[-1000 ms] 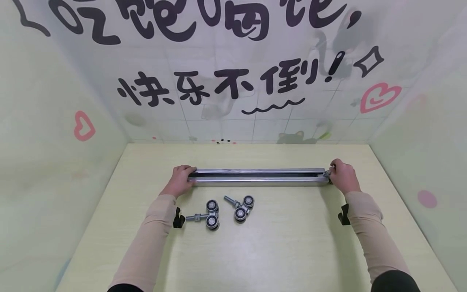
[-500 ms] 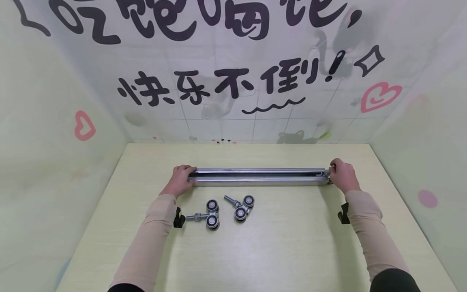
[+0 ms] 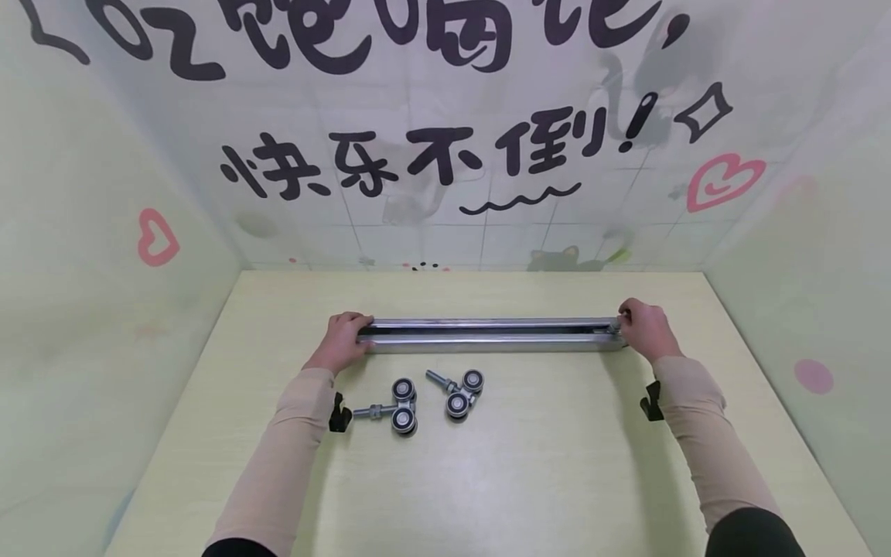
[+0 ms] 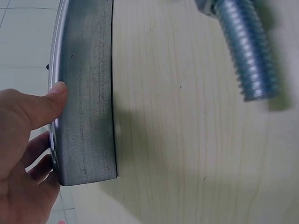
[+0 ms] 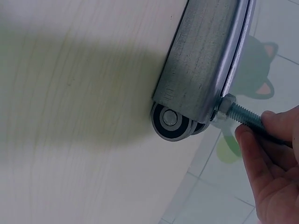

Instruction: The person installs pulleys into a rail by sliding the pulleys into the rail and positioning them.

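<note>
On the table (image 3: 557,480), the left hand (image 3: 343,340) grips the nine-o'clock end of a long metal rail (image 3: 487,334), thumb pressed on its near face, fingers curled behind. At six o'clock from that end lie two loose roller sets (image 3: 397,410) and (image 3: 461,393), side by side, each with a threaded bolt. The rail runs straight across toward three o'clock. There the right hand (image 3: 643,329) pinches the bolt (image 5: 245,115) of a third roller (image 5: 170,122), whose wheels sit partly inside the rail's open end.
</note>
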The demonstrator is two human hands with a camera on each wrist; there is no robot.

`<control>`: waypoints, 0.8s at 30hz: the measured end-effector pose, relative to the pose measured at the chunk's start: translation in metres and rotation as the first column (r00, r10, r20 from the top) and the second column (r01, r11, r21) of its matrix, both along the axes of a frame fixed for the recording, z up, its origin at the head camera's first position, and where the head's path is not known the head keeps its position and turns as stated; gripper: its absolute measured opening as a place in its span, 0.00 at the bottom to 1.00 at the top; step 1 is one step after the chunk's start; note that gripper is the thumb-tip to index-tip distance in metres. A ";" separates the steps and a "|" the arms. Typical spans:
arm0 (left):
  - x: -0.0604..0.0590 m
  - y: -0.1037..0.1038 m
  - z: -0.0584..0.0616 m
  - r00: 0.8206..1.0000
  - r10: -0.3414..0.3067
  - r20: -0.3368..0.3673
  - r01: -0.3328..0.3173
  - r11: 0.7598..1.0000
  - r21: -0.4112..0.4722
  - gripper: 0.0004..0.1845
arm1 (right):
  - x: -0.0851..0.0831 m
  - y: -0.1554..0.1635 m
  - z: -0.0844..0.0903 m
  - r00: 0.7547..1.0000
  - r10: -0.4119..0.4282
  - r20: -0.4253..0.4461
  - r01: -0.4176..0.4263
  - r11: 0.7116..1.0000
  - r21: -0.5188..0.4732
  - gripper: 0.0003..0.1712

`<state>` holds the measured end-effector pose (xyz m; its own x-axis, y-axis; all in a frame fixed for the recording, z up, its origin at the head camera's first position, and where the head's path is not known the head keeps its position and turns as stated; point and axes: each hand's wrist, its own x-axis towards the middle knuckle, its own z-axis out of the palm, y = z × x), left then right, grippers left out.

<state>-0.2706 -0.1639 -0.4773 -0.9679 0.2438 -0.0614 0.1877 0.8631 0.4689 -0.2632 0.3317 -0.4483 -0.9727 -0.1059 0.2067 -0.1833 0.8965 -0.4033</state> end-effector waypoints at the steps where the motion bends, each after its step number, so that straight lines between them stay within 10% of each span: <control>1: 0.000 0.000 0.000 1.000 -0.001 -0.002 0.001 1.000 0.000 0.26 | 0.000 -0.001 0.001 1.000 0.006 0.003 -0.006 1.000 0.001 0.07; 24: 0.000 0.000 0.000 1.000 0.010 0.015 -0.009 1.000 -0.008 0.26 | -0.003 -0.021 0.004 0.994 0.100 0.036 -0.101 0.995 0.023 0.06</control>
